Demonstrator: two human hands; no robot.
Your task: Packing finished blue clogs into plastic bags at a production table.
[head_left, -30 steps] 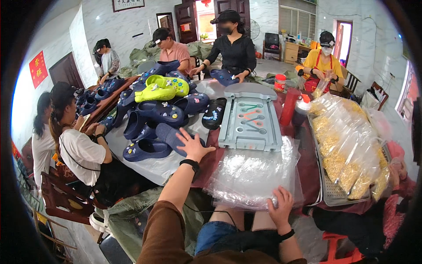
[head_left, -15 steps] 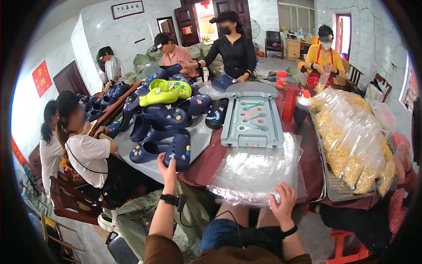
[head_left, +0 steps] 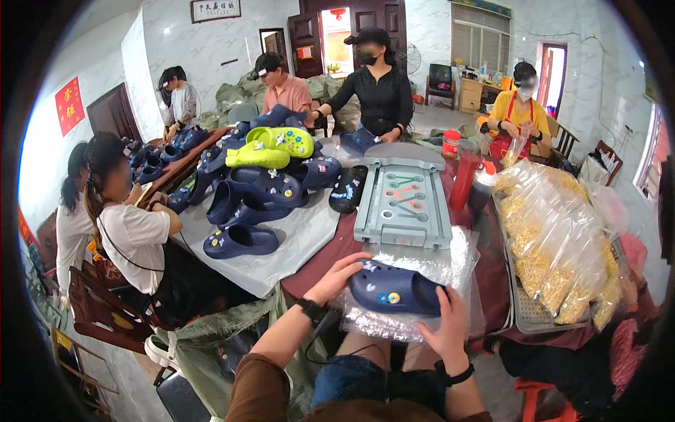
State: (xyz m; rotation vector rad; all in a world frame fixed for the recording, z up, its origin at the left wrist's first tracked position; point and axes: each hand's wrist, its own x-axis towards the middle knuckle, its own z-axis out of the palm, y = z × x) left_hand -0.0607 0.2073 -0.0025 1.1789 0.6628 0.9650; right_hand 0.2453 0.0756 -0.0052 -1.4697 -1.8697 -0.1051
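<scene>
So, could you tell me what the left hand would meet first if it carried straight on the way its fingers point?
The left hand already grips the navy clog, fingers pointing right across it. Continuing, it would probably meet the right hand at the other end.

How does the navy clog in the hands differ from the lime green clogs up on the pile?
Colour: the navy clog is dark blue; the lime green clogs are bright yellow-green.
Place: the navy clog is held over the stack of clear plastic bags by the left hand and right hand; the lime green clogs rest untouched atop the pile of dark clogs.
Number: the navy clog is single; the green ones lie as a pair.
Both carry small charms.
</scene>
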